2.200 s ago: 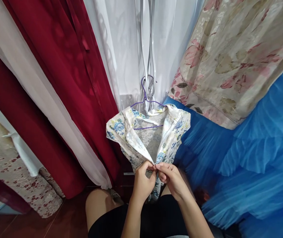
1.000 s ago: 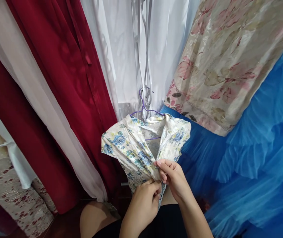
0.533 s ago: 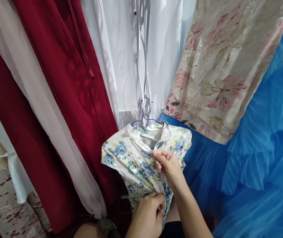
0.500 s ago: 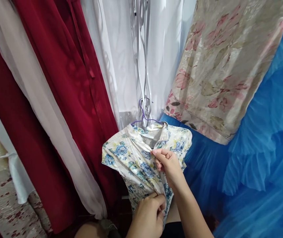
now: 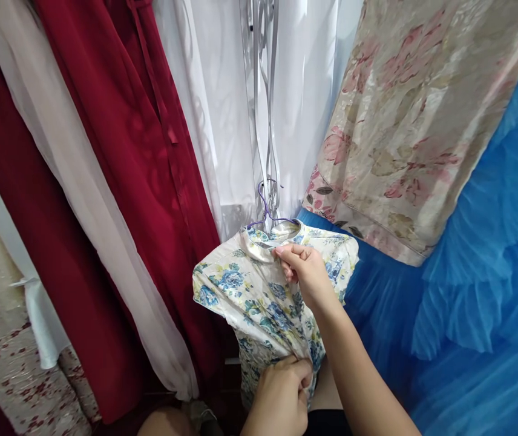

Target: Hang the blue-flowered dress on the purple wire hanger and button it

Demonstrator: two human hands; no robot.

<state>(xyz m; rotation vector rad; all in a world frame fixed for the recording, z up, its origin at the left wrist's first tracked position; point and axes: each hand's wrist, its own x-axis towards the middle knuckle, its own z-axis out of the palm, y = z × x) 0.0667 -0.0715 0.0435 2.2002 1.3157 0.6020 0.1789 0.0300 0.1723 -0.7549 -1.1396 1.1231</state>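
Note:
A sleeveless-looking floral blouse (image 5: 259, 303), white with blue and yellow flowers, hangs on a purple wire hanger (image 5: 265, 209). Up at its collar, my right hand (image 5: 302, 266) pinches the front edge near the neck opening. Lower down, my left hand (image 5: 281, 387) is closed on the blouse's front, with the cloth bunched at the fingers. The fingertips of the left hand are partly hidden behind its own knuckles. Both hands touch the same garment, one above the other.
White straps (image 5: 265, 109) hang down to the hanger in front of white cloth (image 5: 222, 121). Dark red garments (image 5: 118, 181) and a pale sheer one hang at the left. On the right are a beige floral garment (image 5: 399, 133) and a ruffled blue tulle dress (image 5: 468, 290).
My right hand has moved up with the pinched edge, drawing the collar opening closer together. My left hand keeps its grip lower on the blouse. The view has shifted slightly.

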